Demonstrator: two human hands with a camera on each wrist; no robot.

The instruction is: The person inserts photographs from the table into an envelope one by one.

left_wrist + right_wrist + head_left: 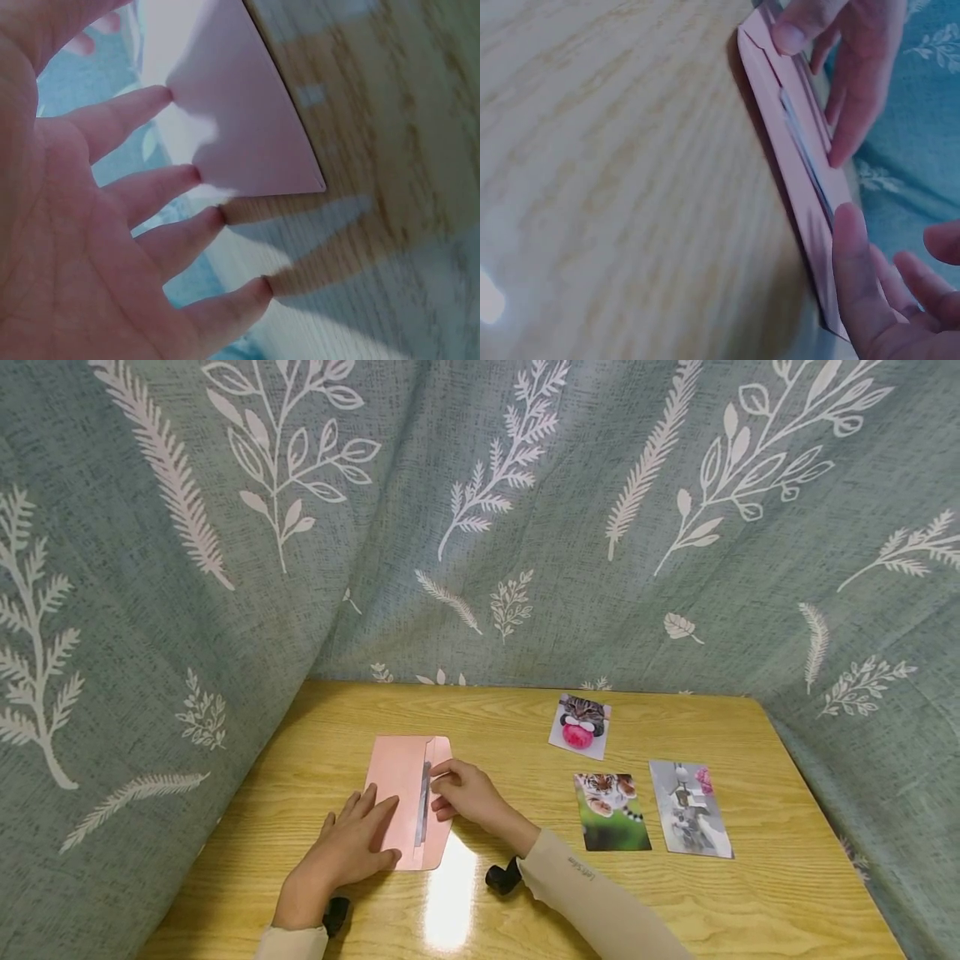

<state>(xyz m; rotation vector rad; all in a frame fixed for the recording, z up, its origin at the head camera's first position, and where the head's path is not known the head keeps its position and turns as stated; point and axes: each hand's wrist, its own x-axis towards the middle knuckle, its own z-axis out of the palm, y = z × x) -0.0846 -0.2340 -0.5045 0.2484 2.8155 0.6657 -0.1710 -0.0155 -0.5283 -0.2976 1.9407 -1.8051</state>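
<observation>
A pink envelope (396, 764) lies on the table with its flap spread to the right. A grey printed card (422, 806) shows as a narrow strip at the envelope's opening; the rest is hidden inside. My left hand (348, 843) rests on the left part of the envelope, its fingers spread. In the left wrist view, fingertips (184, 174) touch the envelope's edge and the wood beside it. My right hand (471, 797) is over the flap, fingers loosely bent. In the right wrist view, one of its fingertips (849, 221) touches the opening beside the card.
Three photo cards lie on the wooden table (510, 743) to the right: a cat photo (580, 727) at the back, a tiger cub photo (613, 812) and a greyish photo (690, 808) nearer. A patterned curtain (480, 527) hangs around the table's back and sides.
</observation>
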